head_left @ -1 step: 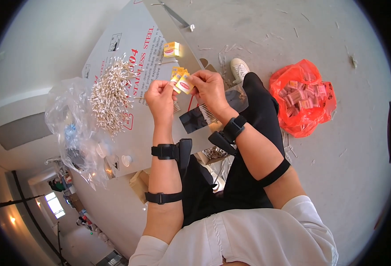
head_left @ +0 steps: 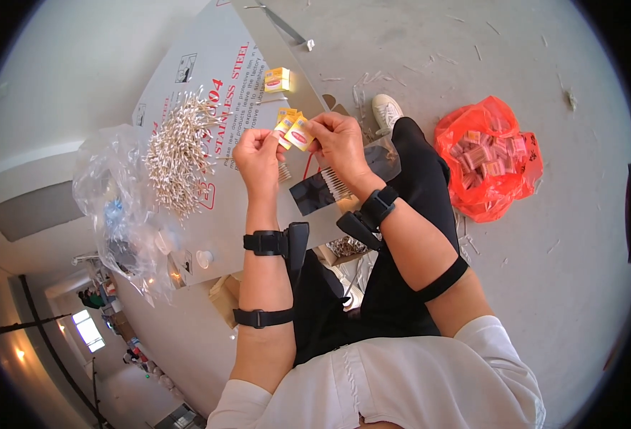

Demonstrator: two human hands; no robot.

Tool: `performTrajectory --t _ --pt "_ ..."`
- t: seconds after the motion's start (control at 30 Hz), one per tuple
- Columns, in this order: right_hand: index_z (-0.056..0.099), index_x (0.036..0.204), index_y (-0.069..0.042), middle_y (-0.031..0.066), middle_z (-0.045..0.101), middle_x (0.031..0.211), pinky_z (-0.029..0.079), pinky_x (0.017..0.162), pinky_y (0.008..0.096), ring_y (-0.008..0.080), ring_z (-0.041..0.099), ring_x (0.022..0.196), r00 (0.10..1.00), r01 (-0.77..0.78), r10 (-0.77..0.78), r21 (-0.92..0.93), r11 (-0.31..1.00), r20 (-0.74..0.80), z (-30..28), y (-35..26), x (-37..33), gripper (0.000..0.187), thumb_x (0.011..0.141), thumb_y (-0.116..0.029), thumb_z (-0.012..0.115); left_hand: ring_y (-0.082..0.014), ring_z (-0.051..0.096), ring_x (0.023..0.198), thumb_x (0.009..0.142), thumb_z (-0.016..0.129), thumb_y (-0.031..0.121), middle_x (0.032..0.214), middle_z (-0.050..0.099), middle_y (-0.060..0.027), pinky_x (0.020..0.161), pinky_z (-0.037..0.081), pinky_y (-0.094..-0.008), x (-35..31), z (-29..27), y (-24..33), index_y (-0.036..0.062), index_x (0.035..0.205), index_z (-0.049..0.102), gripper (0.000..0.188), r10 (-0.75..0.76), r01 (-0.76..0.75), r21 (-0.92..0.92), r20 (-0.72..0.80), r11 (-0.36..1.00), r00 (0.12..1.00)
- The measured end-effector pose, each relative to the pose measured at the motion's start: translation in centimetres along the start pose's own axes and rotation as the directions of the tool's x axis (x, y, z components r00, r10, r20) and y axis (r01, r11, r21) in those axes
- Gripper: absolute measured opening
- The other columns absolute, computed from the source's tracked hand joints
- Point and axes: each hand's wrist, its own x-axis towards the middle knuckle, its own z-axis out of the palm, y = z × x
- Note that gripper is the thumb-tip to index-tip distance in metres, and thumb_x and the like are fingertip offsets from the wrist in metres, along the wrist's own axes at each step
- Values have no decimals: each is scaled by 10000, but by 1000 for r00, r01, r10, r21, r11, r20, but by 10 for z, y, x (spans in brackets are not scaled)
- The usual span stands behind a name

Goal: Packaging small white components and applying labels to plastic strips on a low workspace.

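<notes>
Both your hands grip: left hand (head_left: 258,154) and right hand (head_left: 340,146) pinch small yellow-and-white packs (head_left: 299,134) at 12 o'clock, above the tabletop (head_left: 215,36). No clear shift since last frame; your handling seems no further along. Swab pile (head_left: 180,157), 10 o'clock.

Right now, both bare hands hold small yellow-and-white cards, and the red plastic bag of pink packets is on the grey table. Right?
No: the red plastic bag of pink packets sits on the grey floor, not the grey table, as the head view shows. The left hand and right hand do hold the small yellow-and-white cards.
</notes>
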Motion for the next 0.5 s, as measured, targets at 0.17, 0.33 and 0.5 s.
performTrajectory --t 0.17,0.33,0.5 --pt "655 864 29 13 611 664 404 451 197 53 556 523 997 -61 62 40 997 -39 -3 0 1 142 923 -95 618 -93 563 552 889 627 38 734 641 -59 480 453 -230 15 5 -7 -23 911 618 65 -135 136 90 -19 987 991" --pt "654 869 30 12 614 666 412 457 195 55 558 521 997 -64 65 22 998 -46 0 -1 2 138 912 -100 634 -85 502 511 917 602 75 701 598 -36 452 416 -235 22 -2 -15 -14 909 614 91 -147 150 149 -33 977 989" --pt "644 949 50 78 628 703 475 495 257 114 587 529 983 181 -185 -323 929 17 6 17 4 165 860 -83 682 -90 418 478 961 558 128 641 480 -11 423 352 -248 17 -10 -9 20 809 536 188 -318 300 -249 -36 921 947"
